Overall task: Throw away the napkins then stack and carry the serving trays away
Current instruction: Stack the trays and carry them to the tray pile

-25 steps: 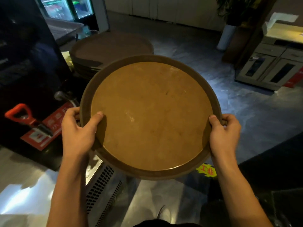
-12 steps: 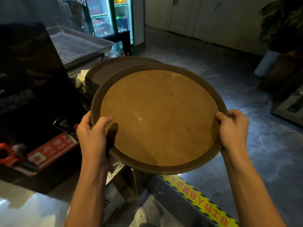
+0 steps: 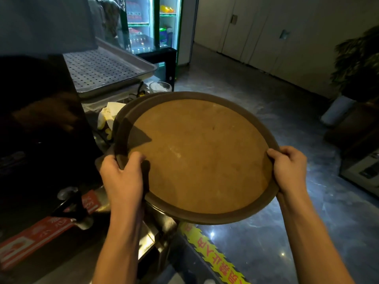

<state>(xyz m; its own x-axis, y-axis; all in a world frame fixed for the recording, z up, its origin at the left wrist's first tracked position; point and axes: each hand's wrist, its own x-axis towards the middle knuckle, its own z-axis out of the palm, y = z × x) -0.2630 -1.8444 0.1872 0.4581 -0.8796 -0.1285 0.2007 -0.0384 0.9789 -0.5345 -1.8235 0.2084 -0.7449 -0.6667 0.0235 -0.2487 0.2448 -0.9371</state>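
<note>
I hold a round brown serving tray [image 3: 201, 156] with a dark raised rim, level in front of me. My left hand [image 3: 123, 177] grips its left rim, thumb on the inside. My right hand [image 3: 289, 169] grips the right rim. The tray nearly covers a stack of matching trays [image 3: 121, 115] on the counter behind it; only a sliver of that stack's left rim shows. Whether the held tray touches the stack is hidden. A crumpled pale napkin or cloth [image 3: 108, 115] lies just left of the stack.
A perforated metal tray [image 3: 102, 68] sits on the counter at the back left, with a glass [image 3: 160, 87] beside it. A lit drinks fridge [image 3: 151, 23] stands behind. A dark machine [image 3: 37, 124] fills the left. Yellow warning tape [image 3: 213, 255] edges the floor below.
The tray in my hands has moved forward over the stack on the counter, which is now almost fully covered. I have come closer to the counter.
</note>
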